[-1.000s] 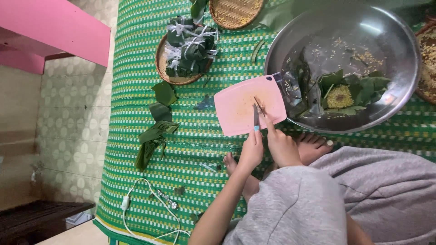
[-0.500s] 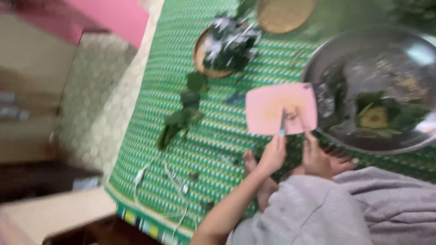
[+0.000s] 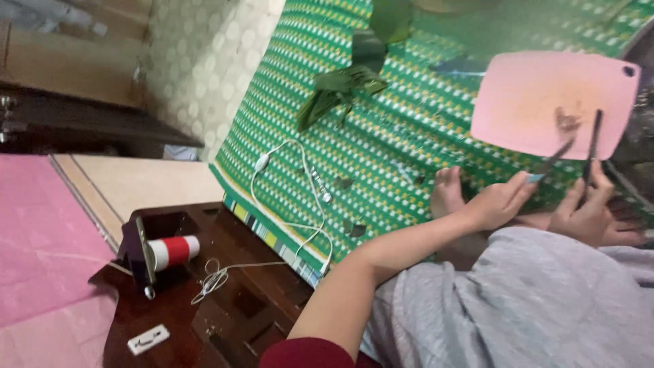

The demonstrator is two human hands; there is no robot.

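Observation:
A pink cutting board (image 3: 538, 95) lies on a green woven mat (image 3: 395, 157), with small dark scraps on it. My left hand (image 3: 501, 202) rests at the board's near edge, closed on a thin dark tool with a light-blue handle (image 3: 549, 163) that points onto the board. Right beside it, my right hand (image 3: 591, 212) grips a thin dark stick-like blade (image 3: 593, 140) that also reaches onto the board. My bare arm stretches in from the lower left over my grey-clad knees (image 3: 518, 307).
Folded green leaves (image 3: 340, 88) lie on the mat to the left of the board. A white cable (image 3: 293, 197) trails across the mat's edge. A dark wooden stand (image 3: 225, 307) with a red-and-white spool (image 3: 174, 251) sits at lower left. A metal bowl's rim (image 3: 644, 51) shows at far right.
The view has swung left and closer, so the leaf basket and most of the metal bowl have left the frame. Both hands stay at the board's near edge with their tools.

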